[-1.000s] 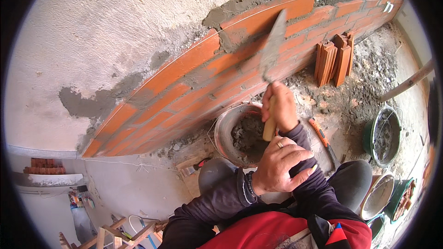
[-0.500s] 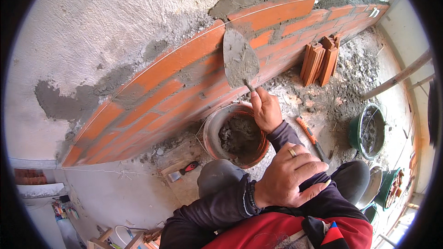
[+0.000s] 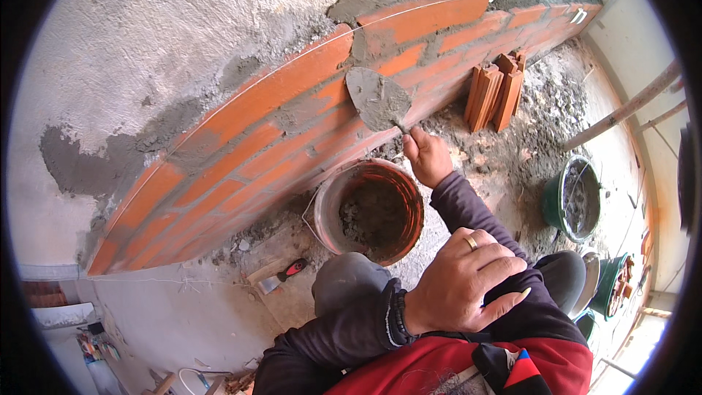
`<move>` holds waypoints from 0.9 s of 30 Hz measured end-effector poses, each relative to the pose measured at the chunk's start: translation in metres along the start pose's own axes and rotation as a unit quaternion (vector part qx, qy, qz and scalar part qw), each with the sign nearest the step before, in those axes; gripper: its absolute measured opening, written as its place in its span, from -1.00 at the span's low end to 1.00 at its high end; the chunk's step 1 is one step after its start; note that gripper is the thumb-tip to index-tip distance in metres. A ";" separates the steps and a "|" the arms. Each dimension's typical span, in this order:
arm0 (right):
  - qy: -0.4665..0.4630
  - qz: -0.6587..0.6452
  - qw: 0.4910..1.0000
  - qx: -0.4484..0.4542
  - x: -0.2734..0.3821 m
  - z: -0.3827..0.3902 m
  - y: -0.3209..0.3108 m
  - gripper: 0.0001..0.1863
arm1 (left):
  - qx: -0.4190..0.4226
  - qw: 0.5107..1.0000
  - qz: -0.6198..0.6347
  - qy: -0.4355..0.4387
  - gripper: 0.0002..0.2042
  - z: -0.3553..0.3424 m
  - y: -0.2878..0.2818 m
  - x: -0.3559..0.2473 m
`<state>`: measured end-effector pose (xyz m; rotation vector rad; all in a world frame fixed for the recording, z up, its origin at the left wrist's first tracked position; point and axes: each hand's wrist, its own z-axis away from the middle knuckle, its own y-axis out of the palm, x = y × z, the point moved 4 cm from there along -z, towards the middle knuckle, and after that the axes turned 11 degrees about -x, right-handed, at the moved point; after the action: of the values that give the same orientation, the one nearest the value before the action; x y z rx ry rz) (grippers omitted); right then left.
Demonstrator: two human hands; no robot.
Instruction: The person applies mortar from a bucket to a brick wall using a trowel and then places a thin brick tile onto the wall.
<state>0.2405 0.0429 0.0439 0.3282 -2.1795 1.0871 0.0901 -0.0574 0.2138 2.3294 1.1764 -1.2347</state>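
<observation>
My right hand (image 3: 430,157) is closed around the handle of a pointed masonry trowel (image 3: 379,99). The trowel's mortar-smeared blade is in front of the brick wall (image 3: 256,132), below the gap between two top bricks; I cannot tell whether it touches. Under the blade and to its left stands a bucket (image 3: 322,208) with grey mortar (image 3: 373,212) inside. My left hand (image 3: 464,281), a ring on one finger, rests across my right forearm with its thumb spread and nothing held.
A string line (image 3: 292,61) runs along the wall's top edge. Upright hollow bricks (image 3: 493,95) stand by the wall at right. Green tubs (image 3: 552,205) and a slanting pole (image 3: 621,113) are further right. A scraper (image 3: 281,276) lies left of my knee.
The trowel has come down from the top brick joint, its blade tilting further left. My right forearm now covers the orange-handled hammer. My left hand stays on the forearm.
</observation>
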 end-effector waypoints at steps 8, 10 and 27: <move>-0.094 0.086 0.989 -0.070 -0.013 -0.023 -0.030 -0.74 | 0.006 1.000 -0.004 0.001 -0.68 0.000 -0.002 0.000; -0.117 0.100 0.984 -0.088 -0.012 -0.040 -0.042 -0.76 | 0.020 1.000 -0.005 -0.008 -0.69 0.000 -0.002 0.001; -0.088 0.192 0.975 -0.072 -0.120 -0.120 -0.144 -0.73 | 0.085 0.993 -0.062 -0.048 -0.69 0.001 0.002 0.018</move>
<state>0.4550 0.0385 0.1034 -0.0714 -2.5332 1.1274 0.0969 -0.0500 0.1985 2.3139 1.2432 -1.5291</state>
